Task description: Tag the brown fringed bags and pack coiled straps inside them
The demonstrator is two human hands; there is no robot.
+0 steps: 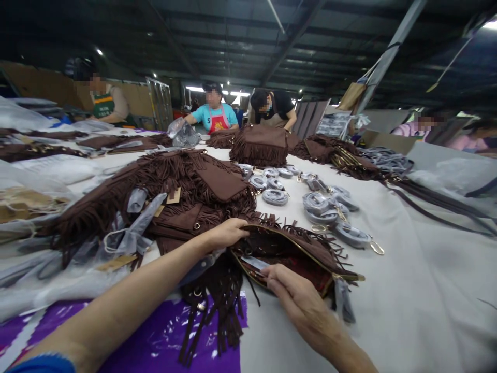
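Observation:
A brown fringed suede bag (pixel 295 251) lies open in front of me on the white-covered table (pixel 407 290). My left hand (pixel 225 231) grips the far rim of the bag's opening, fingers curled over it. My right hand (pixel 293 292) is at the near rim, fingers pinched on a small grey card or packet (pixel 254 263) at the mouth of the bag. The bag's zip edge is gold, and fringe hangs from its near left side over a purple sheet (pixel 155 342).
A heap of similar brown fringed bags (pixel 174 191) lies to the left. Several wrapped grey strap coils (pixel 322 204) are spread on the table to the right. Another stack of bags (pixel 260 145) sits further back. Several other people work at the far end.

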